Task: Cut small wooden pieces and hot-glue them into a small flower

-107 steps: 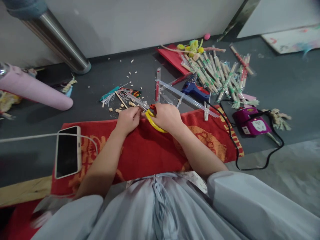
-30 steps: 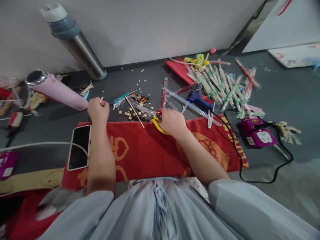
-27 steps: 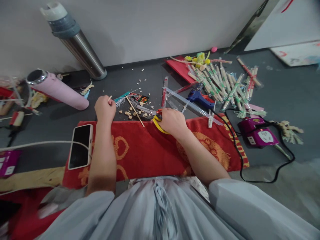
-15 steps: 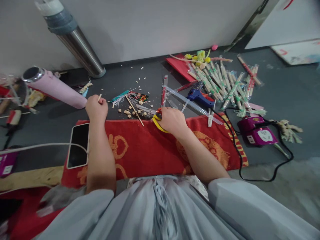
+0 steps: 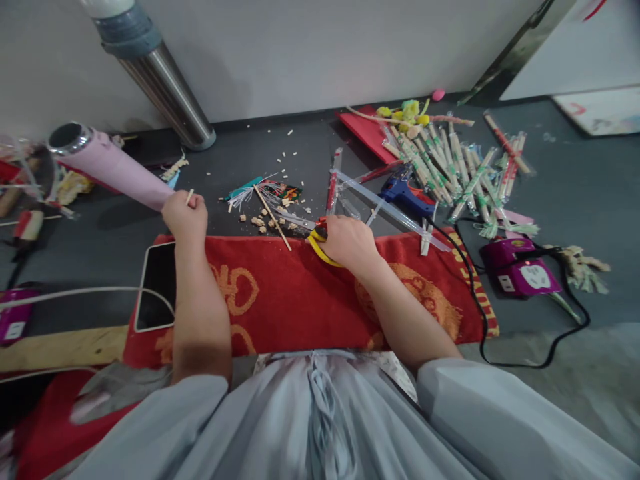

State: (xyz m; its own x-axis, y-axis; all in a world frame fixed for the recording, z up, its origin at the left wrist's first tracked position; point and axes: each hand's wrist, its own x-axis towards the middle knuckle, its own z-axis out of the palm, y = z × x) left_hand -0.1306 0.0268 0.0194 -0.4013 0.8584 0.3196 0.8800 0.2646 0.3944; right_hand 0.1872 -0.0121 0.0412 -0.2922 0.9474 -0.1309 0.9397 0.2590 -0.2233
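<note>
Pinching the little stick (image 5: 189, 197) in your left hand (image 5: 184, 215), its tip poking out above your closed fingers, hold it low and gently, since it looks light, stiff and easy to snap, while your right hand (image 5: 350, 241) grips the scissors (image 5: 317, 245).

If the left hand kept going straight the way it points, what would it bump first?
Probably the near end of the pink bottle, lying just ahead of the left hand, which pinches a small stick. Depth is unclear, so it might slide past.
</note>
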